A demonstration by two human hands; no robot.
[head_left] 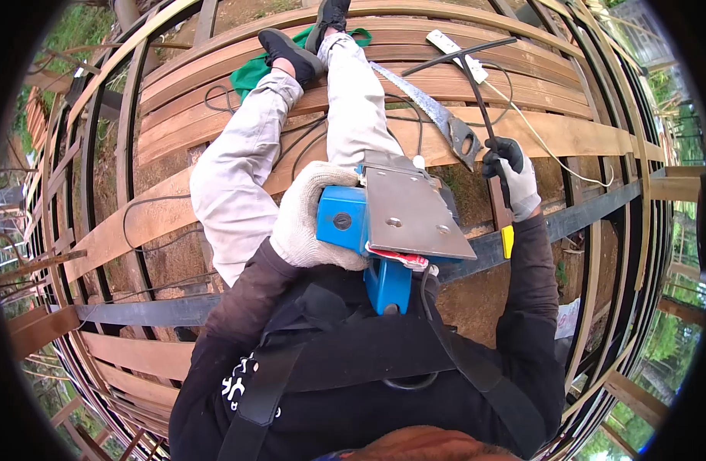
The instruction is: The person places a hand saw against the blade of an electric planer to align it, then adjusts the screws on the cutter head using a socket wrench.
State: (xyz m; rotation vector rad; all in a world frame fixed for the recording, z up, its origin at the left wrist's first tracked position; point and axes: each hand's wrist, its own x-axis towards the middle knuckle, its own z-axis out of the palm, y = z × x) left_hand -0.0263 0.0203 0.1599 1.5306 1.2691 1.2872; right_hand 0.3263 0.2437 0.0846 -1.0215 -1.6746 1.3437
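Black sleeves and harness straps [476,369] fill the bottom of the view, at six o'clock, closest to the lens. From there, going left to right:

At nine o'clock lie curved wooden slats [161,100] over black metal rails [145,311], with bare ground showing in the gaps between them. A thin black cable [149,203] loops over the slats there.

Toward eleven o'clock, two legs in light grey trousers [237,177] stretch away from the body, ending in black shoes [291,50] that rest on a green cloth [253,73].

Near the centre, the left hand [314,219], in a white knit glove, is clenched around the body of a blue power tool [368,238]. The tool sits in the lap, with its flat grey metal base plate [410,215] turned up toward the camera and its handle pointing down to six o'clock.

At one o'clock a handsaw [433,111] lies across the slats, its handle just beside the right hand. Beyond it, at twelve to one o'clock, a white power strip [456,54] rests on the planks with a pale cord [545,150] trailing to three o'clock.

At two o'clock the right hand [510,177], in a grey glove with black fingers, has its grip closed on the shaft of a long black bar [476,88] with a T-shaped head. A yellow-tipped piece [506,240] shows just below that hand.
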